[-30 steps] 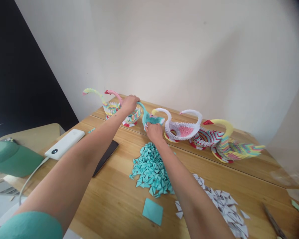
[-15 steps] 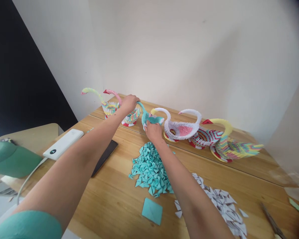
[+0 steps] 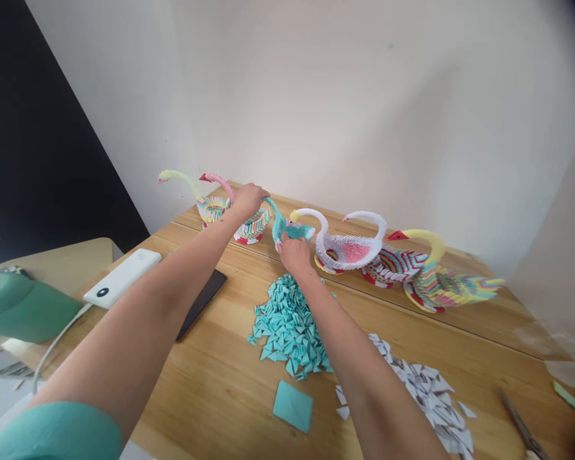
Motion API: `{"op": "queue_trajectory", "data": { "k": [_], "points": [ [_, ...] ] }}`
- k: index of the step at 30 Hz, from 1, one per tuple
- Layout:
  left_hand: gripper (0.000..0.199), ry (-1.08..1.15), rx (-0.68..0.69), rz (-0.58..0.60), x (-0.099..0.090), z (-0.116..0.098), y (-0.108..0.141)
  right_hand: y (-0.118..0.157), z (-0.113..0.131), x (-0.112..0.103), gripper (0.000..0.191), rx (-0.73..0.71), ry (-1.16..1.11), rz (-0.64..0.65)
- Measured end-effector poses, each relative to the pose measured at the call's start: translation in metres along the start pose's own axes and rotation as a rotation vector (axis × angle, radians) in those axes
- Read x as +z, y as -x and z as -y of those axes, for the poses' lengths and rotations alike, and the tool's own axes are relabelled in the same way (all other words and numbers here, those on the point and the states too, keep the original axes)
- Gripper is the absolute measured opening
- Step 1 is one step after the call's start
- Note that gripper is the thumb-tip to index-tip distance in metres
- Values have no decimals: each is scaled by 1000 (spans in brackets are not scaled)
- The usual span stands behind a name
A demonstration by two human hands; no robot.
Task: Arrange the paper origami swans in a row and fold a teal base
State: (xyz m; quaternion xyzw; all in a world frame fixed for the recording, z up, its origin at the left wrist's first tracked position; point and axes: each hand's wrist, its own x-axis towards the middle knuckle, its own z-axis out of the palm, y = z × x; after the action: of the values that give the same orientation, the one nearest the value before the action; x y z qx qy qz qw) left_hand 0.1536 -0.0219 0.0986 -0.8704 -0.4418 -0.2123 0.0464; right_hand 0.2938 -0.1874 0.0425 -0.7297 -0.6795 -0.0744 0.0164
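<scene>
A teal paper swan (image 3: 278, 225) stands in the middle of a row of folded-paper swans. At the upper end of its neck, my left hand (image 3: 250, 197) is closed, and the swan's head is hidden by it. My right hand (image 3: 296, 253) is closed on the front of the same swan's body, the fingertips partly out of sight. Just right of it, a white swan with a yellow head (image 3: 320, 223) leans its beak close to the teal one. Below my right hand lies a heap of teal folded paper triangles (image 3: 287, 326).
More swans stand along the table (image 3: 206, 377): a pink-necked one (image 3: 219, 179) at left, a yellow-necked one (image 3: 436, 246) at right. Nearer are a teal paper square (image 3: 292, 406), white paper pieces (image 3: 424, 383), scissors (image 3: 522, 421), a black phone (image 3: 202, 303) and a white power bank (image 3: 122, 278).
</scene>
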Motion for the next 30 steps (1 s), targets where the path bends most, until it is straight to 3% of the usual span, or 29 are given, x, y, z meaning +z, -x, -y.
{"op": "queue_trajectory", "data": {
  "k": [5,9,12,16,20,24,27,30],
  "points": [
    [39,32,-20,-10,-2,2,6,0,0,2,35,-8,7,-11],
    [52,62,26,-96,-5,3,13,-1,-1,3,37,-21,6,-17],
    [60,106,26,-208,-8,3,18,-1,-1,0,43,-38,-11,-31],
    [54,253,29,-416,-14,0,32,18,-3,-16,51,-147,-63,-85],
    [46,369,53,-450,-23,-10,65,82,-15,-36,48,-414,-138,-218],
    [41,481,15,-321,-20,-27,107,179,-38,-52,43,-810,-289,-468],
    [36,571,-17,-181,-5,-39,132,243,-47,-58,40,-824,-377,-480],
    [31,655,-83,-16,18,-50,146,281,-41,-51,29,-825,-416,-473]
  ]
}}
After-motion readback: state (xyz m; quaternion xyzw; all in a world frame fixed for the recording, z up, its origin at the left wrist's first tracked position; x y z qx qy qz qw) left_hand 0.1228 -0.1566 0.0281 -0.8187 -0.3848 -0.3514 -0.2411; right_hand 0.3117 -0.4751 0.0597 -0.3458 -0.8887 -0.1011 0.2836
